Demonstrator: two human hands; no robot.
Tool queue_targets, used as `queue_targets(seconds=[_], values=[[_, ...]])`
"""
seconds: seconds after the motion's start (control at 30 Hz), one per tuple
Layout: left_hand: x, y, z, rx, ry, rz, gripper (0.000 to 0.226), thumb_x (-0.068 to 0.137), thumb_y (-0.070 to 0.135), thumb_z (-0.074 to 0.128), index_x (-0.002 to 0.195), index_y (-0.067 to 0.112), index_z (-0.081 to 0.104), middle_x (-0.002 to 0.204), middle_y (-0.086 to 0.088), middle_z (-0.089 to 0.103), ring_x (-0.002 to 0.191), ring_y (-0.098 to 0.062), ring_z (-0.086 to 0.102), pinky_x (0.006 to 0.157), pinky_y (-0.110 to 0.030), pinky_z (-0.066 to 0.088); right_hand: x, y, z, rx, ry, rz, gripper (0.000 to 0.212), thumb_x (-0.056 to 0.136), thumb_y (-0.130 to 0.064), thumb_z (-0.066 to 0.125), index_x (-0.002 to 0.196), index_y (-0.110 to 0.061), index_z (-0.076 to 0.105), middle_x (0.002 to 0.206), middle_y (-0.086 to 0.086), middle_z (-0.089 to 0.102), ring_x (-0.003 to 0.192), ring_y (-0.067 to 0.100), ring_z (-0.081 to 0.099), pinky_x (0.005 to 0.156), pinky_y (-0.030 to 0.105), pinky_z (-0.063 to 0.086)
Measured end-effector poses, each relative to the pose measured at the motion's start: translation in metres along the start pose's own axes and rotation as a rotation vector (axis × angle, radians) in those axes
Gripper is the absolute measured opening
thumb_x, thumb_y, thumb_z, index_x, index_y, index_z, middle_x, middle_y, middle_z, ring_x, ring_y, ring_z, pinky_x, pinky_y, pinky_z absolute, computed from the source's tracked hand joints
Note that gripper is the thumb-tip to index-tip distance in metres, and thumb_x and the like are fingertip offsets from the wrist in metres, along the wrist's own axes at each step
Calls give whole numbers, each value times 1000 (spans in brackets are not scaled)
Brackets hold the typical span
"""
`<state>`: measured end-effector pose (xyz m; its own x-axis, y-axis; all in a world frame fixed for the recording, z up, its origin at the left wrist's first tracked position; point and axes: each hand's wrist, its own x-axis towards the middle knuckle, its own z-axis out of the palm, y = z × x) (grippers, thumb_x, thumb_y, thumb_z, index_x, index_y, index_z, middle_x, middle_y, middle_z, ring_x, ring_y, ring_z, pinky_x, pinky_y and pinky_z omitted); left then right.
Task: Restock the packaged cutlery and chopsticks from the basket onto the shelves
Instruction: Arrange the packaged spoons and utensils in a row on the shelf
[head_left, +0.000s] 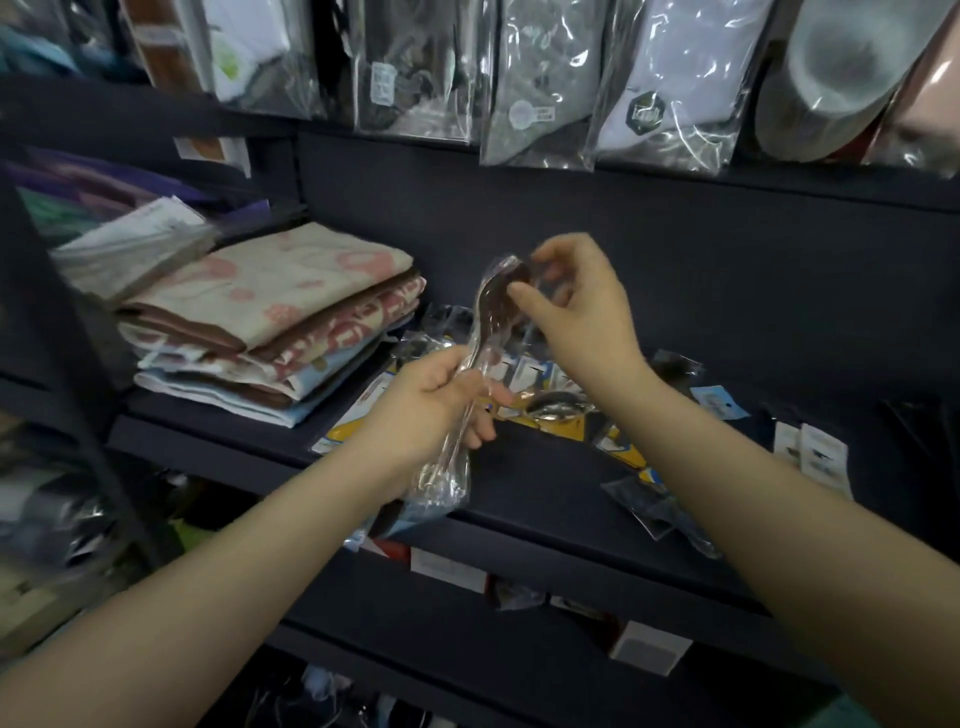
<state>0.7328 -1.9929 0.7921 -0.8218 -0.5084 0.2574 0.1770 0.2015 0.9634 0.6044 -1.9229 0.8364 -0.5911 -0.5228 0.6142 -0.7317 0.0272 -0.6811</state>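
Note:
A clear plastic pack of metal spoons (485, 322) is held upright in front of the dark shelf (519, 499). My left hand (426, 410) grips the pack around its handle end. My right hand (576, 306) pinches the top of the pack at the spoon bowls. Behind the hands, several more packaged spoons and cutlery packs (550, 400) with yellow and blue cards lie scattered on the shelf. The basket is out of view.
A stack of folded towels (270, 317) fills the shelf's left part. Bagged socks (660, 83) hang above. White-labelled packs (815, 452) and a dark clear bag (660, 509) lie at the right. Small boxes (649, 647) sit on the lower shelf.

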Motion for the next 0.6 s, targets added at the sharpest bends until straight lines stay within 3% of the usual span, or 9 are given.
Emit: queue_targets(seconds=[0.07, 0.17, 0.27, 0.33, 0.4, 0.5, 0.6], values=[[-3, -3, -11, -60, -43, -82, 19, 95, 7, 39, 96, 13, 58, 81, -4, 67, 47, -6, 56, 46, -16, 45, 2, 10, 7, 90, -8, 190, 34, 79, -26, 70, 102, -23, 45, 106, 1, 52, 85, 11, 51, 77, 29, 47], [-5, -7, -22, -136, -113, -175, 18, 94, 9, 43, 100, 12, 59, 85, -5, 70, 53, -7, 62, 50, -16, 48, 2, 15, 19, 267, -171, 417, 23, 81, -28, 69, 93, -16, 53, 94, 6, 59, 75, 14, 56, 60, 25, 46], [-5, -8, -27, -170, -121, -241, 15, 92, 14, 46, 95, 13, 62, 77, 0, 72, 57, -9, 66, 52, -16, 52, 2, 18, 29, 270, -227, 434, 20, 84, -21, 67, 70, -12, 55, 75, 12, 56, 58, 14, 49, 49, 20, 41], [-5, -10, -33, -135, -120, -244, 19, 93, 18, 45, 87, 12, 62, 68, 1, 71, 54, -10, 63, 49, -18, 50, 5, 20, 31, 261, -213, 425, 17, 85, -14, 65, 72, -4, 59, 73, 15, 52, 59, 18, 46, 52, 24, 39], [-7, -13, -40, 16, -137, -235, 26, 94, 20, 45, 77, 12, 62, 57, 4, 67, 50, -11, 57, 48, -20, 45, 8, 22, 31, 230, -222, 436, 14, 86, -7, 61, 84, 6, 64, 72, 15, 52, 57, 17, 45, 53, 25, 39], [-10, -17, -50, 254, -174, -221, 22, 92, 23, 49, 80, 13, 64, 56, 6, 64, 50, -9, 51, 51, -23, 39, 10, 32, 35, 163, -249, 515, 13, 87, 3, 54, 82, 11, 63, 61, 9, 47, 51, 12, 41, 48, 19, 39], [-10, -23, -62, 712, -108, 45, 16, 90, 29, 52, 97, 19, 62, 77, 8, 64, 58, 0, 53, 59, -18, 43, 12, 45, 50, 115, -233, 643, 16, 84, 8, 49, 72, 9, 60, 59, 10, 44, 49, 15, 38, 38, 18, 35]])
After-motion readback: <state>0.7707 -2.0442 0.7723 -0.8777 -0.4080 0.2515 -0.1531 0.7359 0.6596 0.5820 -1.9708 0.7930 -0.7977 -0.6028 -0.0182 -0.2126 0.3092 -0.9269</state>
